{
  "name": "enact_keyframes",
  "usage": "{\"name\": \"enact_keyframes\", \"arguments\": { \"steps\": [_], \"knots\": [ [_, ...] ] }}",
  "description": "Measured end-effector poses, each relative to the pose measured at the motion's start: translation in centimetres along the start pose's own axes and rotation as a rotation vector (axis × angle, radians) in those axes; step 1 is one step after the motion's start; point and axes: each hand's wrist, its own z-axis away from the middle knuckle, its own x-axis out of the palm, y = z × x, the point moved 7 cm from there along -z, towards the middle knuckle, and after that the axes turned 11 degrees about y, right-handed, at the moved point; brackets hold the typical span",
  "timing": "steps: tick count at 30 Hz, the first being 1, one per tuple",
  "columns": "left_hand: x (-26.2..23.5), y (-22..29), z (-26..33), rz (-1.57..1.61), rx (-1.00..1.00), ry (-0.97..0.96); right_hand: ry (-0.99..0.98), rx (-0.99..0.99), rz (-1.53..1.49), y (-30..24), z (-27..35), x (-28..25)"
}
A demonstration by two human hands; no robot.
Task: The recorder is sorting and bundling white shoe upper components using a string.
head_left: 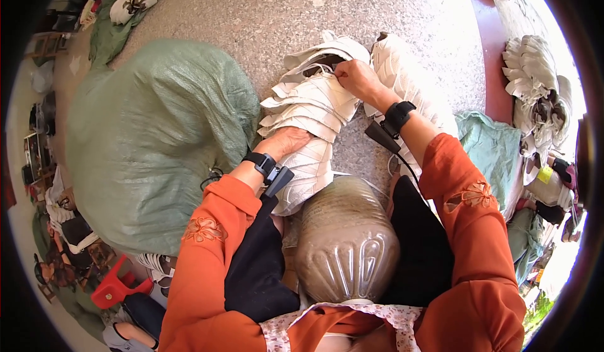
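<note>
A long row of white shoe uppers (318, 110), nested one in another, lies in front of me and slants away to the far end. My left hand (286, 142) presses against its near half, its fingertips hidden among the layers as it holds the row. At the far end, my right hand (360, 83) is closed on the edge of an upper, beside a dark opening. A second row of white uppers (406, 75) lies just to the right, partly behind my right forearm.
A big green woven sack (151, 144) bulges at the left. Between my knees stands a rounded, see-through brownish plastic container (346, 245). Green sheeting (487, 144) and more bundled uppers (535, 75) lie at the right. A red stool (116, 286) is at the lower left.
</note>
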Motion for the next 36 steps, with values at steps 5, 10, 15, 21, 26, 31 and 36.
{"name": "enact_keyframes", "arguments": {
  "steps": [5, 10, 15, 21, 26, 31, 36],
  "knots": [
    [7.5, -10.0, 5.8, 0.019, -0.221, -0.268, -0.424, 0.461, -0.543, 0.3, 1.2, 5.2],
    [7.0, -5.6, 0.4, 0.011, -0.160, -0.080, -0.267, 0.243, -0.086, 3.8, 1.6, 4.4],
    [3.2, -3.9, 3.2, -0.038, -0.175, 0.087, -0.338, 0.300, -0.238, 1.7, 1.6, 5.5],
    [-1.0, -0.1, 1.1, -0.091, -0.153, 0.301, -0.584, 0.408, -0.322, 4.9, 3.0, 7.2],
    [-4.5, 2.1, 1.6, -0.088, -0.103, 0.515, -0.588, 0.406, -0.224, -0.9, 2.3, 4.4],
    [-3.8, 1.2, 2.6, -0.094, -0.063, 0.619, -0.568, 0.133, -0.158, -3.7, 0.9, 4.0],
    [-3.0, 0.0, 3.3, -0.154, -0.135, 0.711, -0.586, 0.062, -0.100, -5.2, -0.1, 3.9]
  ]
}}
